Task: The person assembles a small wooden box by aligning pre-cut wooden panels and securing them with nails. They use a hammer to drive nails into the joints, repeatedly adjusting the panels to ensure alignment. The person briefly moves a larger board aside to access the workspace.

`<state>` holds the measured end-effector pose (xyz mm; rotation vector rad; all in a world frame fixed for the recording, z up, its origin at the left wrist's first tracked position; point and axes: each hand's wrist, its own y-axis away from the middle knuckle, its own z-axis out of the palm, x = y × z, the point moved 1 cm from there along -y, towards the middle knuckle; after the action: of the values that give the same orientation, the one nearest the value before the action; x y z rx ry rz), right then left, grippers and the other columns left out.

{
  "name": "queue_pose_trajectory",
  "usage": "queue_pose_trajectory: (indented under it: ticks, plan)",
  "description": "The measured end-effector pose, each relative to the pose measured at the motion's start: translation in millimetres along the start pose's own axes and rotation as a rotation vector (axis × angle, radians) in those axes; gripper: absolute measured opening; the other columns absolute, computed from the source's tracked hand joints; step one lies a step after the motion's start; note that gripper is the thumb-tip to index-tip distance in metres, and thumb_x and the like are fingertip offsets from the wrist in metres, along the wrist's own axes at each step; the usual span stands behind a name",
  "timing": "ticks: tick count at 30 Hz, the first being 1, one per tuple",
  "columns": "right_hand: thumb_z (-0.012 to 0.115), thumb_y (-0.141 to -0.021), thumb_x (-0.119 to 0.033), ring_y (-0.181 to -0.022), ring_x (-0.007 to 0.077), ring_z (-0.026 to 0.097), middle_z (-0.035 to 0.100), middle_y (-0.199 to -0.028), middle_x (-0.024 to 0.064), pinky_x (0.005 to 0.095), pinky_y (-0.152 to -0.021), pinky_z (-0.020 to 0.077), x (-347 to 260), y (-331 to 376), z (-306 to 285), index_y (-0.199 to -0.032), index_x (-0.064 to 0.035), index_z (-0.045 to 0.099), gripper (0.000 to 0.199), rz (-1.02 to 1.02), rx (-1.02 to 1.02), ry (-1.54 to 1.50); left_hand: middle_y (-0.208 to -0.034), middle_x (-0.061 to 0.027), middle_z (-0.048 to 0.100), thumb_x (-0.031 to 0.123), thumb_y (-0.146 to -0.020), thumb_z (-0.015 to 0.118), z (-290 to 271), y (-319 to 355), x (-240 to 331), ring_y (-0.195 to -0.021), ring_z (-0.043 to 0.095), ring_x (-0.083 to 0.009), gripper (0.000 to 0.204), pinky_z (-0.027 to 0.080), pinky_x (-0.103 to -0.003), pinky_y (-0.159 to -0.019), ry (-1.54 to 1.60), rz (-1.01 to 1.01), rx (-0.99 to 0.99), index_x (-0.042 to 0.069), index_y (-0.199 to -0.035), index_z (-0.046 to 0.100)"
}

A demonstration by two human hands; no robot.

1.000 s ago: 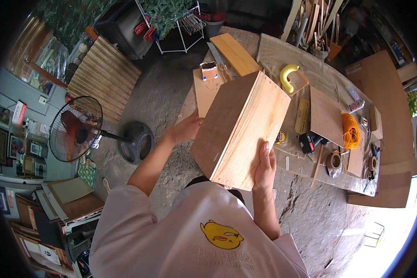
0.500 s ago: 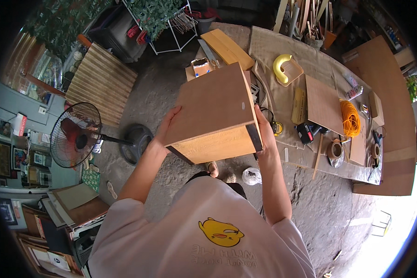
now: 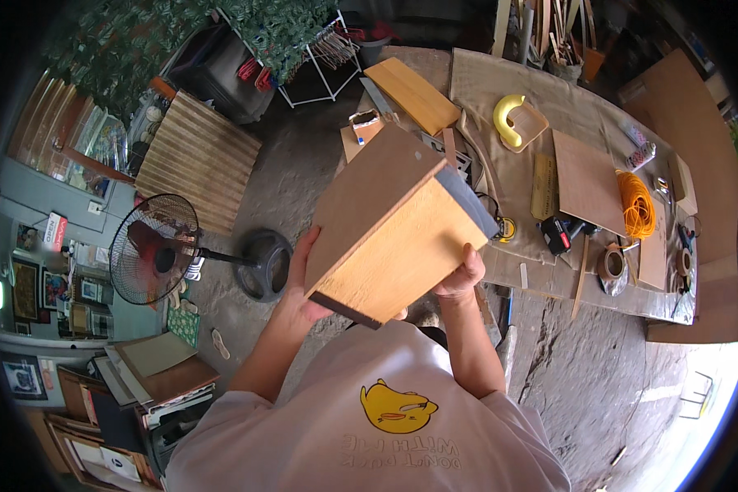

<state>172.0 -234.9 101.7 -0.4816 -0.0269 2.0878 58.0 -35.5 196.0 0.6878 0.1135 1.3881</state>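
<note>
Between my two hands is a wooden box (image 3: 406, 246), raised in front of my chest and tilted. Its upper panel is brown, the side toward me is lighter wood, and dark strips run along some edges. My left hand (image 3: 305, 275) grips the left side, its fingers lying along the brown panel and the rest partly behind the box. At the lower right, my right hand (image 3: 462, 275) clasps the box with the thumb on the light side; the other fingers are hidden underneath.
A cloth-covered worktable (image 3: 508, 90) at the right carries a yellow curved object (image 3: 507, 119), a plywood sheet (image 3: 586, 182), a cordless drill (image 3: 558, 235), a tape measure (image 3: 507, 230), orange cord (image 3: 636, 204) and tape rolls. To the left stands a fan (image 3: 154, 249); stacked boards (image 3: 152, 365) lie lower left.
The box has turned and tipped, so more of its light side faces me. My right hand has shifted down onto that side, its thumb now visible. The view has swung slightly left.
</note>
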Motion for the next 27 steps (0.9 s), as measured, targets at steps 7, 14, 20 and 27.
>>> queue_pose_trajectory:
  ticks: [7, 14, 20, 27]
  plan:
    - [0.068, -0.069, -0.013, -0.126, 0.0378, 0.059, 0.06, -0.138, 0.0213, 0.0488, -0.109, 0.0479, -10.6, 20.8, 28.1, -0.145, 0.0037, 0.047, 0.08, 0.03, 0.043, 0.038, -0.136, -0.0145, 0.064, 0.058, -0.097, 0.048, -9.1, 19.0, -12.4, -0.121, 0.065, -0.0306, 0.069, 0.05, -0.05, -0.102, 0.111, -0.149, -0.087, 0.009, -0.146, 0.054]
    - [0.064, -0.065, -0.01, -0.123, 0.0395, 0.062, 0.062, -0.136, 0.0229, 0.049, -0.108, 0.0494, -10.0, 24.8, 33.1, -0.143, 0.0066, 0.047, 0.082, -0.086, -0.013, -0.07, -0.14, -0.0124, 0.062, 0.06, -0.097, 0.047, -16.8, 24.0, -30.8, -0.122, 0.064, -0.0293, 0.071, 0.047, -0.048, -0.105, 0.13, -0.164, -0.05, 0.011, -0.147, 0.053]
    - [0.063, -0.065, -0.009, -0.122, 0.0415, 0.062, 0.061, -0.136, 0.0249, 0.0503, -0.108, 0.05, -6.5, 25.9, 27.1, -0.142, 0.0074, 0.047, 0.081, -0.111, -0.04, -0.224, -0.137, -0.0138, 0.063, 0.059, -0.098, 0.047, -9.1, 25.4, -39.8, -0.12, 0.065, -0.0287, 0.068, 0.049, -0.048, -0.103, 0.123, -0.099, 0.017, 0.011, -0.146, 0.052]
    - [0.066, -0.069, -0.011, -0.12, 0.0419, 0.063, 0.061, -0.136, 0.0258, 0.0525, -0.106, 0.0507, -4.9, 21.2, 27.1, -0.143, 0.0076, 0.047, 0.079, -0.085, -0.087, -0.348, -0.14, -0.0131, 0.061, 0.06, -0.098, 0.045, -11.2, 25.2, -41.1, -0.124, 0.063, -0.0285, 0.071, 0.05, -0.049, -0.103, 0.11, -0.064, -0.031, 0.012, -0.15, 0.046]
